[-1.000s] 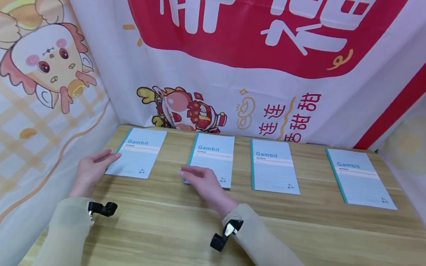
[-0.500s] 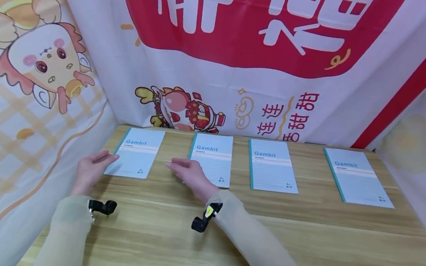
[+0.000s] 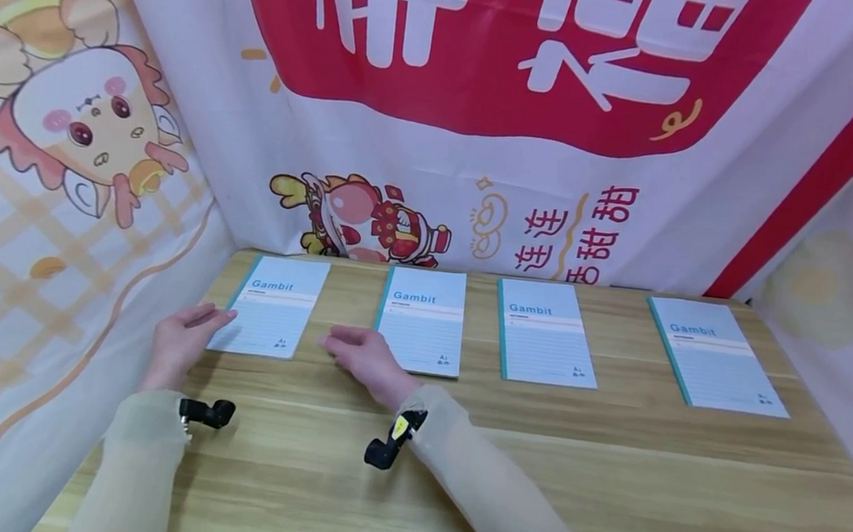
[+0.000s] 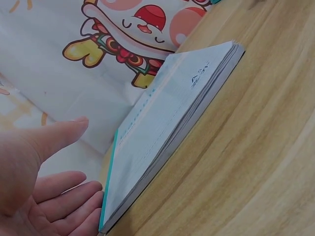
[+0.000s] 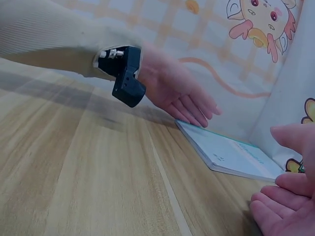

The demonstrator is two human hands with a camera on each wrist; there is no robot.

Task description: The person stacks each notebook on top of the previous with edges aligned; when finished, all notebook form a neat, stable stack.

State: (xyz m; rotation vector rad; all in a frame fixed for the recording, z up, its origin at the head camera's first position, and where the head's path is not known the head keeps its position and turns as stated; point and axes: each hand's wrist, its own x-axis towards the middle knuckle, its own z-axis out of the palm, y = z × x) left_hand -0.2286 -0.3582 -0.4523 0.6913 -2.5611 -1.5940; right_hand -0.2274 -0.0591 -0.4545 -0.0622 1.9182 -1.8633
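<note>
Pale blue "Gambit" notebooks with teal spines lie flat in a row along the back of the table. At the spine of the leftmost notebook [image 3: 272, 312], my left hand [image 3: 178, 345] holds its thumb raised and its fingers extended; in the left wrist view the fingertips [image 4: 93, 201] are right at that spine. My right hand [image 3: 368, 360] hovers low between this notebook and the second notebook [image 3: 425, 320], palm turned left, fingers relaxed and gripping nothing. The right wrist view has the leftmost notebook [image 5: 226, 150] between both palms.
A third notebook [image 3: 547, 334] and a fourth notebook [image 3: 718, 356] lie farther right. The wooden table [image 3: 605, 480] ends at a white and red printed cloth [image 3: 406, 147] behind, with a patterned cloth [image 3: 58, 270] on the left. Each wrist carries a small black camera [image 3: 208, 413].
My right hand has moved left, from over the second notebook's lower left corner into the gap beside the leftmost one. The left hand and the notebooks have stayed about where they were.
</note>
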